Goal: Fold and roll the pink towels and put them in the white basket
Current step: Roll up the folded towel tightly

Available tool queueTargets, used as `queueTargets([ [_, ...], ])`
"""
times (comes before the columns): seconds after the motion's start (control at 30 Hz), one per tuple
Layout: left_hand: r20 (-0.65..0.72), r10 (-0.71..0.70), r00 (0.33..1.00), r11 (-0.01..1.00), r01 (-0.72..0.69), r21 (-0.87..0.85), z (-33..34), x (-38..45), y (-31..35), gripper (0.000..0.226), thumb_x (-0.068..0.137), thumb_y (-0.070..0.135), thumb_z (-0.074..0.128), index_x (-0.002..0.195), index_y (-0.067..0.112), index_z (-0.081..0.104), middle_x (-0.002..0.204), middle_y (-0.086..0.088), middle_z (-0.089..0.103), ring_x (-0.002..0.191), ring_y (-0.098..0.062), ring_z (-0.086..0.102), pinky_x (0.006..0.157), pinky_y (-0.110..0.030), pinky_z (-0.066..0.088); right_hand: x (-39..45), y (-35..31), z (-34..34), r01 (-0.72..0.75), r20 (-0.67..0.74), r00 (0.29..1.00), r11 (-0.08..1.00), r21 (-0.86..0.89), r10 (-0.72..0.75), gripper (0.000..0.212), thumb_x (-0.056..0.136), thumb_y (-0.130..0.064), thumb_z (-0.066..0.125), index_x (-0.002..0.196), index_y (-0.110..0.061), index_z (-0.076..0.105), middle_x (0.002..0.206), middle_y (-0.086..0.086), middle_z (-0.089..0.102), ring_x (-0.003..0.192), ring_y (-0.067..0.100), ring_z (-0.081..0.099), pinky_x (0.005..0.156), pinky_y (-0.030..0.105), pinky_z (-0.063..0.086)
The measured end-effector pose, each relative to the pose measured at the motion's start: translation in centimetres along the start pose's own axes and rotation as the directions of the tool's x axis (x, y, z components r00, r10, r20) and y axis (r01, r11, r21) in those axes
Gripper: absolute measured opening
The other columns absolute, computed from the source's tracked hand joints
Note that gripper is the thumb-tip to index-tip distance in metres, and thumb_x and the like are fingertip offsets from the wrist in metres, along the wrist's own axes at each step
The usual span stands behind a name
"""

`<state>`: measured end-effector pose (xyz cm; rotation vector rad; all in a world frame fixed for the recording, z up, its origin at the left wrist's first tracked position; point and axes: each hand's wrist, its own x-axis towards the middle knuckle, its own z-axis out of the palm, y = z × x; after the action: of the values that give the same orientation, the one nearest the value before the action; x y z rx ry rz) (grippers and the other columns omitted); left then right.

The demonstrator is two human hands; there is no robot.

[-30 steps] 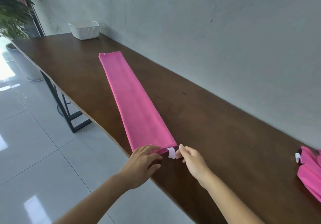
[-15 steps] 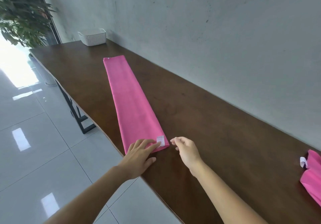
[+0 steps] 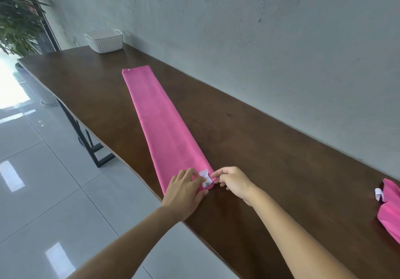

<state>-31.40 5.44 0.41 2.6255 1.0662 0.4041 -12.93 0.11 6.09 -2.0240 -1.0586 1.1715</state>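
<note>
A long pink towel (image 3: 164, 125), folded into a narrow strip, lies flat along a dark wooden desk (image 3: 270, 148) that runs beside a grey wall (image 3: 259, 40). At the strip's near end, the person's left hand (image 3: 184, 192) rests on the fabric, fingers straight and pressing it down beside a small white label (image 3: 205, 178). The right hand (image 3: 232, 182) pinches the towel's near corner between curled fingers. The white basket (image 3: 105, 40) sits at the far end of the desk, well apart from the towel. Another pink towel (image 3: 390, 209) lies crumpled at the right edge of the view. A potted plant (image 3: 17, 19) stands beyond the desk, above a glossy tiled floor (image 3: 54, 192).
</note>
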Motion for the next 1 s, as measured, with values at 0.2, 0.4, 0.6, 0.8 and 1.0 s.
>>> queueTargets([
  [0.2, -0.035, -0.008, 0.999, 1.0, 0.008, 0.0, 0.3, 1.3, 0.4, 0.047, 0.09, 0.062, 0.057, 0.125, 0.03, 0.056, 0.12, 0.006, 0.054, 0.107, -0.018, 0.05, 0.089, -0.033, 0.046, -0.4, -0.6, 0.1, -0.049, -0.023, 0.998, 0.978, 0.202, 0.055, 0.046, 0.08, 0.006, 0.044, 0.099, -0.015, 0.08, 0.097, 0.004, 0.076, 0.091, 0.013, 0.066, 0.078, 0.028, 0.05],
  [0.4, -0.071, 0.01, 0.997, 1.0, -0.009, 0.015, 1.1, 2.5, 0.3, 0.046, 0.086, 0.052, 0.068, 0.119, 0.022, 0.058, 0.109, 0.002, 0.062, 0.094, -0.021, 0.059, 0.075, -0.034, 0.052, -0.3, -0.7, 0.3, -0.063, 0.001, 0.998, 0.94, 0.336, 0.067, 0.05, 0.08, 0.009, 0.041, 0.101, -0.012, 0.081, 0.106, 0.012, 0.074, 0.093, 0.019, 0.063, 0.079, 0.031, 0.05],
  [0.6, -0.127, 0.058, 0.99, 0.998, -0.062, -0.03, 1.9, 2.8, -0.4, 0.028, 0.092, 0.043, 0.066, 0.109, 0.021, 0.064, 0.105, 0.003, 0.061, 0.091, -0.021, 0.057, 0.075, -0.034, 0.05, -0.3, 0.3, 0.1, 0.063, -0.132, 0.99, 0.993, 0.104, -0.049, 0.041, 0.092, 0.001, 0.052, 0.104, -0.028, 0.077, 0.103, 0.001, 0.073, 0.088, 0.014, 0.064, 0.075, 0.023, 0.051],
  [0.8, -0.184, -0.025, 0.983, 0.996, 0.009, -0.086, 2.2, 1.7, -0.3, 0.015, 0.096, 0.037, 0.064, 0.106, 0.027, 0.07, 0.102, 0.008, 0.063, 0.09, -0.016, 0.055, 0.078, -0.028, 0.045, 0.6, 1.9, -0.4, 0.332, -0.053, 0.902, 0.767, -0.549, -0.429, 0.026, 0.092, -0.015, 0.072, 0.107, -0.036, 0.067, 0.112, -0.024, 0.05, 0.094, 0.0, 0.055, 0.077, 0.01, 0.046],
  [1.0, -0.172, -0.097, 0.98, 0.988, 0.073, -0.139, 2.1, 1.9, -0.3, 0.015, 0.1, 0.04, 0.055, 0.104, 0.031, 0.067, 0.099, 0.015, 0.057, 0.089, -0.008, 0.045, 0.08, -0.024, 0.037, 2.6, 2.2, -0.7, 0.519, 0.126, 0.788, 0.54, -0.662, -0.603, 0.023, 0.094, -0.025, 0.072, 0.116, -0.025, 0.067, 0.115, -0.016, 0.055, 0.103, 0.003, 0.055, 0.086, 0.012, 0.047],
])
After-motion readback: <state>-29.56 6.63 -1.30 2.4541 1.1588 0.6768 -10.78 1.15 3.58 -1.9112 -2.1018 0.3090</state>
